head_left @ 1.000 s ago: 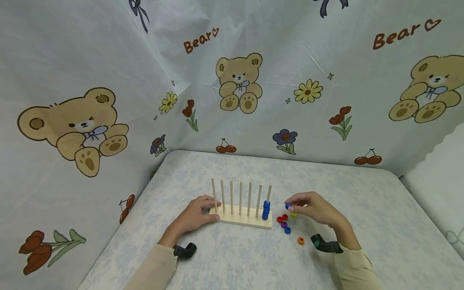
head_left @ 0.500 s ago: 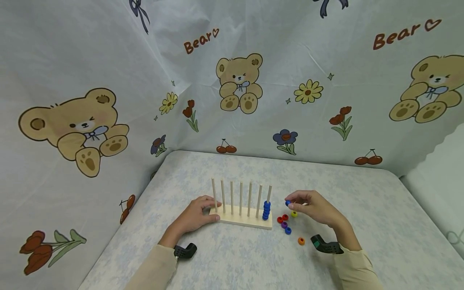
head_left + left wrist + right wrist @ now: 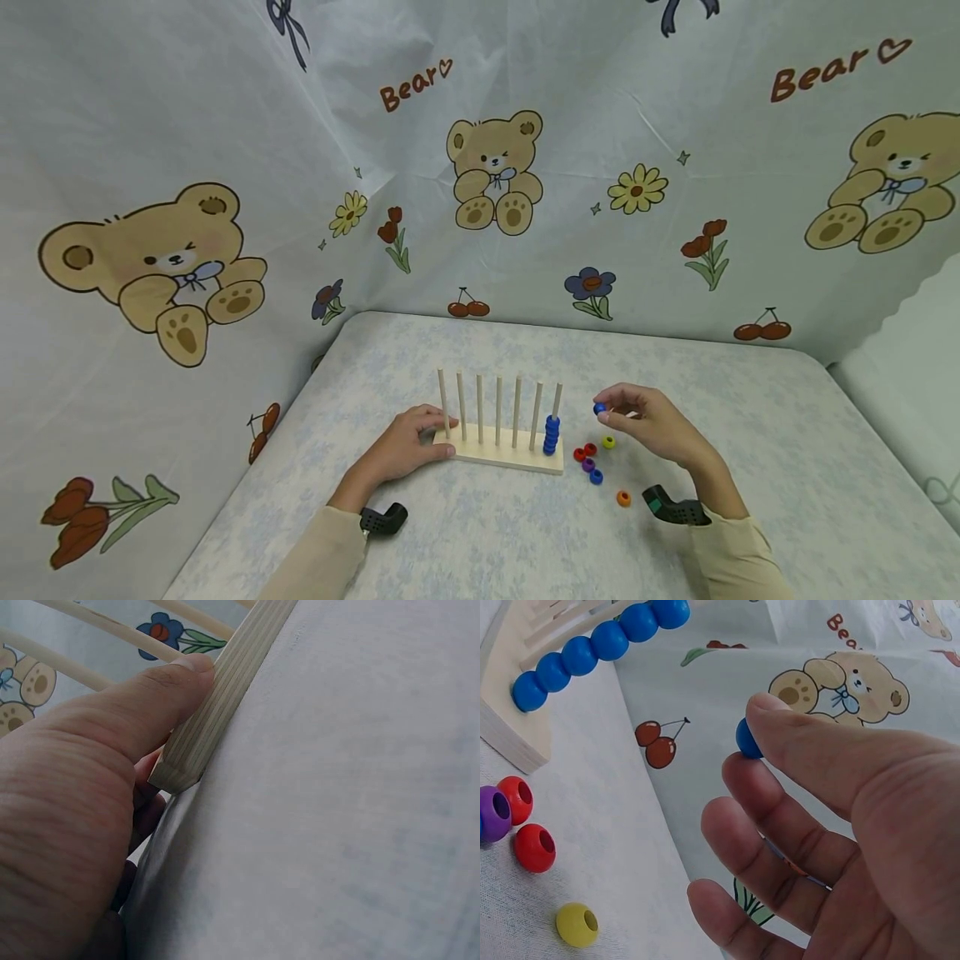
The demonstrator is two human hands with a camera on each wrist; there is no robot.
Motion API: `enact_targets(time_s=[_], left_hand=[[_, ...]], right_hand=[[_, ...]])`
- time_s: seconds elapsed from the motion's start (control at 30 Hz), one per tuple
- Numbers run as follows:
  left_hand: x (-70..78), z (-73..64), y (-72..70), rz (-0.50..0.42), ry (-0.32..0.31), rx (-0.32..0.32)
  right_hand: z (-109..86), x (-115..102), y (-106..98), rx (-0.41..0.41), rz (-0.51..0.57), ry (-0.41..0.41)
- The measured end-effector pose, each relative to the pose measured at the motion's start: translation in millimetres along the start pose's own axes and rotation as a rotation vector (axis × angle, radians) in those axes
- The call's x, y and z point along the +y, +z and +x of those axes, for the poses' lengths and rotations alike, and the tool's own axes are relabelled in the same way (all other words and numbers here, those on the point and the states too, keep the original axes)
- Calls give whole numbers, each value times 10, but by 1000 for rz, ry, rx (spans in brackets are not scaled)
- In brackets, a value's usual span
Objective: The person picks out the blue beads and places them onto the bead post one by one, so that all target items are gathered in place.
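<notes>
A wooden peg board [image 3: 498, 455] with several upright pegs stands on the table in the head view. My left hand [image 3: 408, 442] grips its left end; in the left wrist view the thumb [image 3: 169, 694] lies along the base's edge, the other fingers partly hidden beyond it. A stack of several blue beads [image 3: 551, 435] fills the lower part of the rightmost peg. To the right of the board, my right hand [image 3: 648, 421] pinches a loose blue bead [image 3: 748, 740] between thumb and forefinger, raised off the table. Its remaining fingers are spread and slightly bent.
Between board and right hand lie two red beads [image 3: 585, 452], a purple bead [image 3: 588, 465] and a blue bead [image 3: 596, 477], close together. A yellow bead [image 3: 608, 442] lies beside them, an orange bead [image 3: 623, 498] nearer the front. A bear-printed cloth [image 3: 585, 100] hangs behind the table.
My right hand has risen slightly with the pinched blue bead, uncovering the yellow bead that it partly hid. My left hand and the peg board have stayed put.
</notes>
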State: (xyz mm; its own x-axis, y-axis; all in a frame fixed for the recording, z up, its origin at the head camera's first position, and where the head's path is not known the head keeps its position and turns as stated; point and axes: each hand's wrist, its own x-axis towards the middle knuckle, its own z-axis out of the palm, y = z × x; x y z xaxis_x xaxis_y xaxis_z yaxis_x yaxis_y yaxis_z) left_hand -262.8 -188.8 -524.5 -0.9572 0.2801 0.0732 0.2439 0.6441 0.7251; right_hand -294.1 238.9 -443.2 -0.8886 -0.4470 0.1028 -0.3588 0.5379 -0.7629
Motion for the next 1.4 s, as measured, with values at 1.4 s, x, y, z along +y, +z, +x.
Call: enact_targets(time_s=[1.4], left_hand=[[18,-24,-16,9,25,6]], right_hand=[[-1,-366,-26,151,-11,-75]])
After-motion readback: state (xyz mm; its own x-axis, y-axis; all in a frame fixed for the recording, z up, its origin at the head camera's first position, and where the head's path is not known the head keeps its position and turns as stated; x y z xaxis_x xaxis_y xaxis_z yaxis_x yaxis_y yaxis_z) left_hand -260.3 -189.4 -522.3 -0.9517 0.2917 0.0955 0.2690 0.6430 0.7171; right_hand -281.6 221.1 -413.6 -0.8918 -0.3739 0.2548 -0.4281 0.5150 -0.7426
